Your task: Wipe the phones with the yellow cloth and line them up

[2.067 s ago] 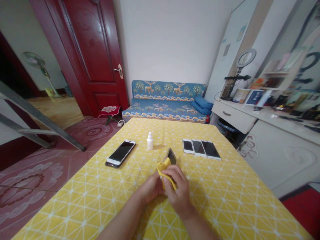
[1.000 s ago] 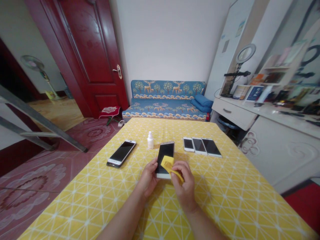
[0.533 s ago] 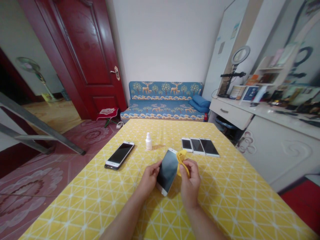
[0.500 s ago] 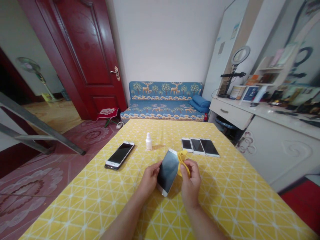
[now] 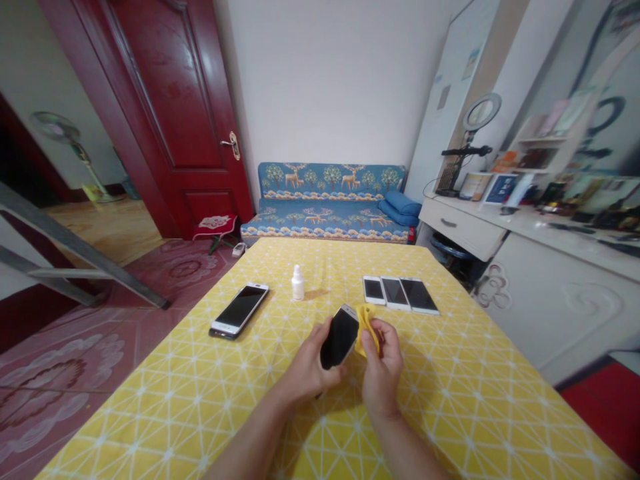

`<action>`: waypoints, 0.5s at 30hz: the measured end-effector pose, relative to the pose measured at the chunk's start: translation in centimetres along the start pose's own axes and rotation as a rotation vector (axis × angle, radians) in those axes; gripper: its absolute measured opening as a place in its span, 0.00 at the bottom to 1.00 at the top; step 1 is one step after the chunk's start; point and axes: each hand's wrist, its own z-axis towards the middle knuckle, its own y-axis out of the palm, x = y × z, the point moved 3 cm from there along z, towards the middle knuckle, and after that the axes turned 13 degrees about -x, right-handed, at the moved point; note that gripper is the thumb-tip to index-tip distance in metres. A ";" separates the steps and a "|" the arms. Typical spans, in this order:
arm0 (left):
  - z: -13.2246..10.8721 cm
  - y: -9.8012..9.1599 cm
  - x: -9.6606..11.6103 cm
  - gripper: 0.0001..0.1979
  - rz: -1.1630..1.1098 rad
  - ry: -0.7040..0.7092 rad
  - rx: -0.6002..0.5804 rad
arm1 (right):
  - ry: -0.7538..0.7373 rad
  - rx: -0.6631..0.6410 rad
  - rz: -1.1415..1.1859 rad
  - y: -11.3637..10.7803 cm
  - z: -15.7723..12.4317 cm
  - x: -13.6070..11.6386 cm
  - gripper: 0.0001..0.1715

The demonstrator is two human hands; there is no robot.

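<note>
A person's left hand (image 5: pixel 309 375) is clamped on a slim smartphone with a black glass screen and pale metal rim (image 5: pixel 340 337), closed around its lower end. The phone is tilted, with its screen turned up toward the camera, and it is held just above the middle of the table. The right hand (image 5: pixel 383 373) has thumb and fingers pressed together on a crumpled yellow cleaning cloth (image 5: pixel 367 328), which touches the phone's upper right edge. The two hands are just beside each other.

A table covered with a yellow tablecloth with a white lattice pattern (image 5: pixel 450 407) carries four more smartphones, making five in all. A silver-rimmed phone with a black screen (image 5: pixel 239 309) lies face up to the left. Three others lie side by side to the right: a small white-framed phone (image 5: pixel 374 290), a silver-framed phone (image 5: pixel 395 293) and a larger silver-framed phone (image 5: pixel 419 296). Between these groups stands one small white plastic dropper bottle (image 5: pixel 298 283), upright and capped, its opaque wall hiding any contents. Beyond the table are a blue deer-print sofa (image 5: pixel 325 217) holding folded blue cushions (image 5: pixel 399 207) and a white dressing table (image 5: pixel 463 227) crowded with small items.
</note>
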 end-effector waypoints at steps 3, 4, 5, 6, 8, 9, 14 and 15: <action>-0.2 -0.5 0.3 0.37 -0.097 -0.052 -0.080 | 0.051 0.033 0.064 0.0 0.0 0.6 0.18; -0.3 -0.6 0.3 0.34 -0.142 -0.074 -0.098 | 0.065 0.039 0.092 0.0 0.1 0.8 0.19; -0.4 -0.7 0.2 0.32 -0.196 -0.093 -0.106 | 0.076 0.039 0.118 0.0 0.1 1.1 0.20; -0.5 -0.8 0.1 0.31 -0.259 -0.104 -0.106 | 0.082 0.033 0.139 0.0 0.2 1.3 0.20; -0.8 -0.8 -0.2 0.27 -0.403 -0.101 -0.109 | 0.081 0.012 0.151 -0.1 0.4 1.4 0.18; -0.9 -0.6 -0.3 0.25 -0.478 -0.094 -0.122 | 0.078 0.003 0.137 -0.1 0.4 1.3 0.17; -0.8 1.0 -0.2 0.25 -0.968 -0.129 -0.288 | 0.123 0.013 -0.047 -0.3 0.7 0.6 0.18; -0.7 1.3 -0.1 0.27 -1.074 -0.156 -0.312 | 0.134 0.016 -0.073 -0.3 0.8 0.5 0.19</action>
